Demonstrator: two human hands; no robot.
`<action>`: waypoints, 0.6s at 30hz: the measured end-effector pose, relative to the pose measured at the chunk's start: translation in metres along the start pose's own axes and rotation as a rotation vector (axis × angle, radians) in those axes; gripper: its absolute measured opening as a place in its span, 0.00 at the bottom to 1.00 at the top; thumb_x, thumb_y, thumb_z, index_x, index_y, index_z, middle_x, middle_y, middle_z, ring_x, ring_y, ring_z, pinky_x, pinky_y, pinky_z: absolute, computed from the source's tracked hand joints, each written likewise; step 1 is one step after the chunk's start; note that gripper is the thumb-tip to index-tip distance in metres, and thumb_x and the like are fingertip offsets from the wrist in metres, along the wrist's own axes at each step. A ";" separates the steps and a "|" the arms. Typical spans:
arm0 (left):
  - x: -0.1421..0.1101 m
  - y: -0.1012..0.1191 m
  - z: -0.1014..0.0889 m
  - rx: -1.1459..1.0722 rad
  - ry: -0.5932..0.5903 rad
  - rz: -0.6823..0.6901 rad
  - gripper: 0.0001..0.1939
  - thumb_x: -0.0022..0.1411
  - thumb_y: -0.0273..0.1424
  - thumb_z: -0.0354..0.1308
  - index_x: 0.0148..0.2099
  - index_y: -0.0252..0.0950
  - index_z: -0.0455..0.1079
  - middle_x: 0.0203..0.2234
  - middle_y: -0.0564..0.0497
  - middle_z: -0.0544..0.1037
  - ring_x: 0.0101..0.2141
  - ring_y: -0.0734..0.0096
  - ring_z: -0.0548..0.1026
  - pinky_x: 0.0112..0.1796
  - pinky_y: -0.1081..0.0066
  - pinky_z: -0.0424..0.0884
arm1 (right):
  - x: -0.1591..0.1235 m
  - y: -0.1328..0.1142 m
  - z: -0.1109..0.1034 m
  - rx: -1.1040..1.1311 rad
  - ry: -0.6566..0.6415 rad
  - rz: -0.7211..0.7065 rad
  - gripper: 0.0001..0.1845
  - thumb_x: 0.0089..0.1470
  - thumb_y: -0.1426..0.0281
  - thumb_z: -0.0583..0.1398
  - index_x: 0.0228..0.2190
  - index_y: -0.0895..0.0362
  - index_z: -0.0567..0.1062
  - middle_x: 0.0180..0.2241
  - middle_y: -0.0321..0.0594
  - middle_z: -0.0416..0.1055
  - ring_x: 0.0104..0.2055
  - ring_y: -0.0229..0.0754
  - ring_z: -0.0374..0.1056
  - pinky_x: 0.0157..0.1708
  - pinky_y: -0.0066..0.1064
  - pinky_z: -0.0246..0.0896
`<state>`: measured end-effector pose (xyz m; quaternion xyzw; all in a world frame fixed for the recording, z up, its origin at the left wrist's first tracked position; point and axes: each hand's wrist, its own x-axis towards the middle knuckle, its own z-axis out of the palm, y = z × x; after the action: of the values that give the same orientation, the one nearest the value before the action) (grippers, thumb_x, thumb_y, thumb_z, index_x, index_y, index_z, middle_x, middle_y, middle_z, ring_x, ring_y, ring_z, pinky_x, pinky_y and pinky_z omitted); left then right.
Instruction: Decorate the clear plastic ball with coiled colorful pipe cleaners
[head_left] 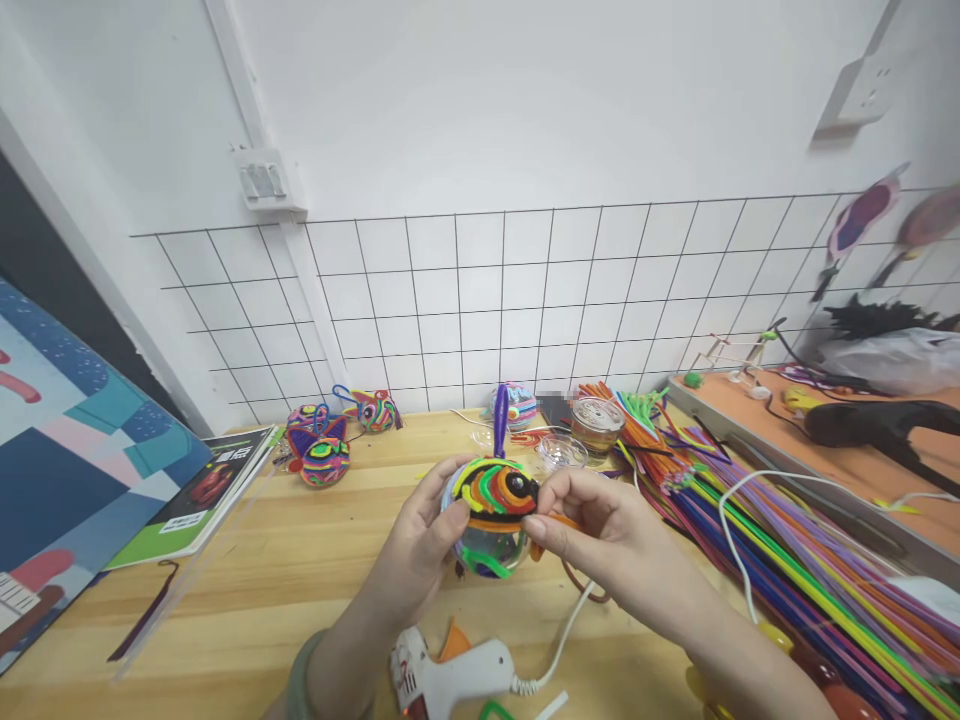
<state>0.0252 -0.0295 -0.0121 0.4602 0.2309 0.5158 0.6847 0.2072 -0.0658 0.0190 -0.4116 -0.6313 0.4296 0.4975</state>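
My left hand (424,530) is wrapped round the side of a clear ball partly covered in coloured pipe cleaners (491,515), made up like a fish with a googly eye. The lower part of the ball is still see-through, with a green strip along its bottom. A purple piece (500,425) stands up from its top. At the fish's front, the fingers of my right hand (592,525) pinch an orange pipe cleaner (564,521) against the ball; its end is hidden by my fingers. Below lies a white hot glue gun (469,672) with its cord.
Finished pipe-cleaner fish (324,460) stand at the back left, near a magazine (202,495). Clear plastic half-shells (562,452) and a round tub (598,420) are behind my hands. Bundled pipe cleaners (780,540) cover the right, beside an orange-topped surface (765,410) with a black tool (862,425).
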 end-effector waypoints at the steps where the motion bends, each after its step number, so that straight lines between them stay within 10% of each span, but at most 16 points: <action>1: 0.000 -0.001 -0.001 0.001 -0.011 0.000 0.19 0.54 0.37 0.65 0.49 0.42 0.72 0.44 0.48 0.78 0.42 0.66 0.76 0.42 0.70 0.72 | 0.000 0.000 0.000 0.000 0.002 0.003 0.12 0.51 0.62 0.64 0.25 0.56 0.70 0.24 0.36 0.72 0.26 0.35 0.69 0.28 0.27 0.66; 18: 0.001 -0.005 -0.007 -0.051 -0.062 -0.004 0.24 0.57 0.47 0.59 0.51 0.41 0.71 0.48 0.45 0.76 0.47 0.57 0.74 0.44 0.65 0.71 | 0.001 0.004 0.000 -0.017 0.010 0.011 0.12 0.51 0.62 0.64 0.25 0.56 0.69 0.23 0.35 0.72 0.27 0.36 0.70 0.28 0.27 0.65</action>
<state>0.0223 -0.0257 -0.0195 0.4577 0.1974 0.5057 0.7042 0.2069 -0.0634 0.0158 -0.4214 -0.6303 0.4249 0.4946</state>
